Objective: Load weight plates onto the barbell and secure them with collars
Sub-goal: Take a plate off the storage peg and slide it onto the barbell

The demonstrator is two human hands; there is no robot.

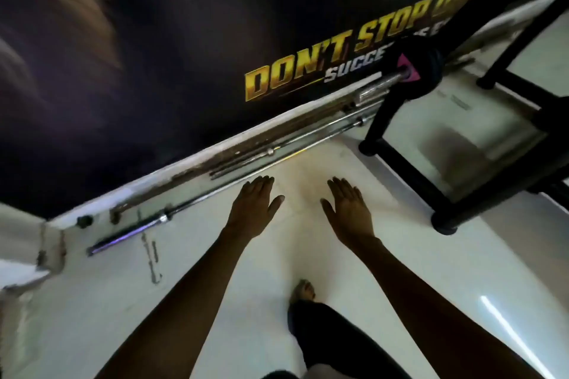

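My left hand and my right hand are stretched out over the white floor, palms down, fingers apart, holding nothing. Just beyond the left fingertips a long chrome barbell lies on the floor along the wall. More steel bars lie beside it, closer to the wall. Farther right, a barbell sleeve rests on a black rack, with dark weight plates and a pink collar on it. The image is blurred.
A black metal rack frame stands on the floor to the right. A dark banner with yellow lettering covers the wall. My bare foot and dark trouser leg show below the hands.
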